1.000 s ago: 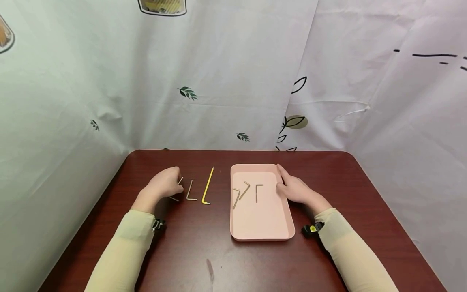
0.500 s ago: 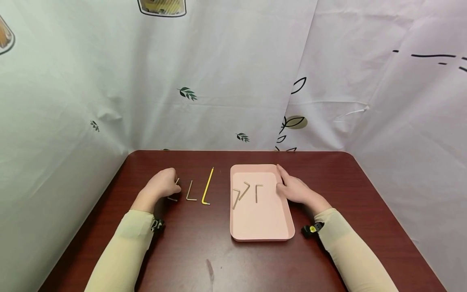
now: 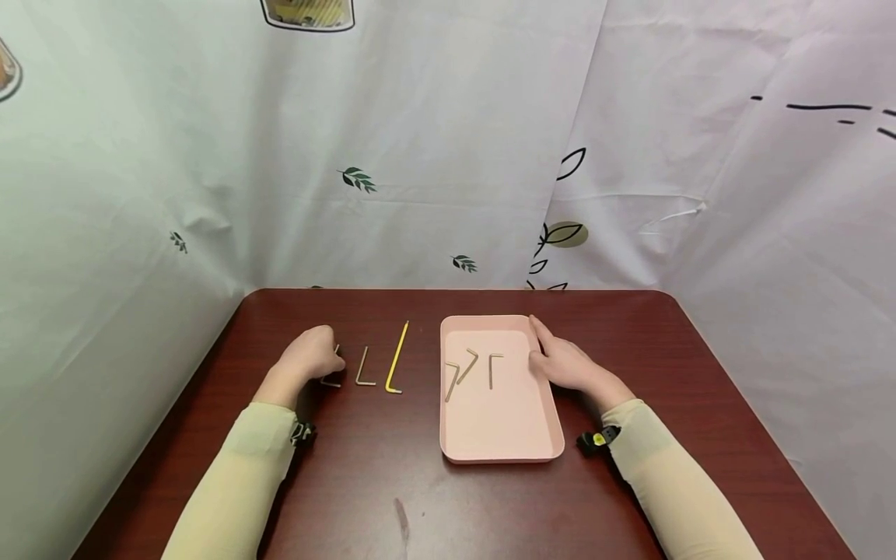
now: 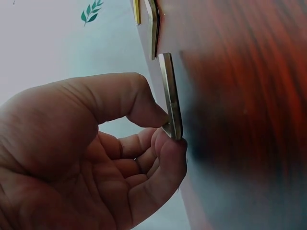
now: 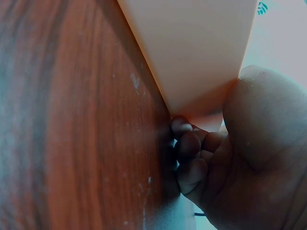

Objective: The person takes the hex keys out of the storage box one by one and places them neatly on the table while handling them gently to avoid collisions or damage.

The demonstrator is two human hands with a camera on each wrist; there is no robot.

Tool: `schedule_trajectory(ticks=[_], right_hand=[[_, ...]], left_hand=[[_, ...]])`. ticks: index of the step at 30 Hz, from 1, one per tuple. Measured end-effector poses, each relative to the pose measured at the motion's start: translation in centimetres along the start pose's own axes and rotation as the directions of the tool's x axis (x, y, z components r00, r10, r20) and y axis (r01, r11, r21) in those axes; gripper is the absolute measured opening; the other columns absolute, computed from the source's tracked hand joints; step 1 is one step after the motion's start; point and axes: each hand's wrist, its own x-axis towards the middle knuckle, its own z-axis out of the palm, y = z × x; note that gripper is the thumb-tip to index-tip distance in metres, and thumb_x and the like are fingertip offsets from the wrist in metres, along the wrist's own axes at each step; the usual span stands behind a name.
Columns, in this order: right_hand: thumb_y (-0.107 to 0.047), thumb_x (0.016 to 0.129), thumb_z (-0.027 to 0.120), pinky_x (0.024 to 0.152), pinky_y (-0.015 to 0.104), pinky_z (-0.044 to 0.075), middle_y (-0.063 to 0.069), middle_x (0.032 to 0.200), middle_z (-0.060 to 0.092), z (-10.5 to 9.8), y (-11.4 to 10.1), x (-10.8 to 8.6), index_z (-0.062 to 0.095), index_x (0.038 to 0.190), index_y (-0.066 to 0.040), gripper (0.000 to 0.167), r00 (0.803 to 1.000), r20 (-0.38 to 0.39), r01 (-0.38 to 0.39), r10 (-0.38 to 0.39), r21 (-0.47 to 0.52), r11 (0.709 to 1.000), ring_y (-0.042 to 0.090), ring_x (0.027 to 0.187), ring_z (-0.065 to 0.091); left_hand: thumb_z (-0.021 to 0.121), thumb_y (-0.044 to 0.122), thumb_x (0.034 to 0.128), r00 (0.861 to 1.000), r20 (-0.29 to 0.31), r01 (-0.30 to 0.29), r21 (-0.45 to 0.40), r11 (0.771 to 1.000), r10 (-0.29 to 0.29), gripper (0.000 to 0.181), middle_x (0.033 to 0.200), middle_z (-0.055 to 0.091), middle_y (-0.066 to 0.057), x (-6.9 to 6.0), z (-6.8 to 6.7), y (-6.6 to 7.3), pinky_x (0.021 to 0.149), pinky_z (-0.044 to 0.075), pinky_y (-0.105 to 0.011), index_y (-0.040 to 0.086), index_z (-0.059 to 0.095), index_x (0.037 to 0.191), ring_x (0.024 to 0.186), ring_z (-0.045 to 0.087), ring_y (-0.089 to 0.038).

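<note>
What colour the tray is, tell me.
The tray is pale pink, seen best in the head view.

Pale yellow sleeves point(image 3: 227, 486); black left wristband point(image 3: 303, 433); black right wristband point(image 3: 612, 434), yellow spot point(image 3: 598, 439).

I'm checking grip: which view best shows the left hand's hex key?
Left wrist: the hex key shows close up, pinched by the left hand. In the head view that hand partly hides it; the right wrist misses it.

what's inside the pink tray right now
Three L-shaped metal keys lie inside the pink tray, mostly in its far half. The right hand covers part of the tray's right side, so that stretch cannot be seen.
</note>
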Motion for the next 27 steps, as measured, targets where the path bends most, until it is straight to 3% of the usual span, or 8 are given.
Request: schedule_trajectory(ticks=[7,16,27], right_hand=[[-0.025,0.107,0.048,0.107,0.06,0.053,0.031,0.163,0.051,0.07,-0.05,0.04,0.017,0.177,-0.001,0.08,1.0,0.004,-0.002,0.002,-0.002,1.0,0.037,0.122,0.07],[-0.024,0.108,0.048,0.106,0.06,0.053,0.031,0.161,0.053,-0.06,-0.15,-0.06,0.016,0.177,-0.002,0.079,1.0,0.004,-0.007,0.007,-0.001,1.0,0.037,0.121,0.07],[-0.024,0.108,0.047,0.108,0.06,0.052,0.03,0.165,0.049,-0.03,-0.17,-0.06,0.016,0.177,-0.002,0.079,1.0,0.003,-0.007,0.007,-0.007,1.0,0.038,0.125,0.069]], left_hand=[[0.067,0.003,0.0865,1.0,0.018,0.016,-0.001,1.0,-0.016,0.036,0.055,0.047,0.001,0.25,0.18,-0.06,0.058,0.042,-0.036,0.017,0.048,0.058,0.053,0.051,-0.021],[0.066,0.002,0.0863,0.999,0.014,0.029,0.001,1.0,-0.029,0.033,0.057,0.05,-0.001,0.48,0.38,0.16,0.058,0.043,-0.037,0.015,0.05,0.061,0.055,0.052,-0.022],[0.064,0.003,0.0896,0.998,0.05,0.049,-0.016,0.999,-0.048,0.033,0.059,0.051,-0.003,0.9,0.25,0.58,0.058,0.044,-0.037,0.015,0.05,0.062,0.055,0.052,-0.022]])
